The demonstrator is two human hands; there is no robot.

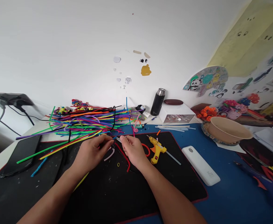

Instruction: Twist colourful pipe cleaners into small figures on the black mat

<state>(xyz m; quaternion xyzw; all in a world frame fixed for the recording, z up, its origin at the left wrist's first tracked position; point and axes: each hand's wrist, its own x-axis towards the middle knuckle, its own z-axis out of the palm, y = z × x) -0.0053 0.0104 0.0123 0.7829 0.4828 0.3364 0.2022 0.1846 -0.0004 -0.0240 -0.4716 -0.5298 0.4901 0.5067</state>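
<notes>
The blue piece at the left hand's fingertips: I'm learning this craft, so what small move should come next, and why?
Probably keep the blue piece steady in the left hand and ease the right hand slightly closer: its thin, pale item sits beside that piece. I can't tell what the item is.

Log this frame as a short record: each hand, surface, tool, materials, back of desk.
Left hand: thumb and fingers pinched at a small blue piece
Right hand: fingers curled on a slim pale item, too small to identify
Surface: black mat, red edging
Tool: yellow glue gun, lying right of the right hand
Materials: colourful pipe cleaners, piled
Back of desk: black bottle beside white box
</notes>
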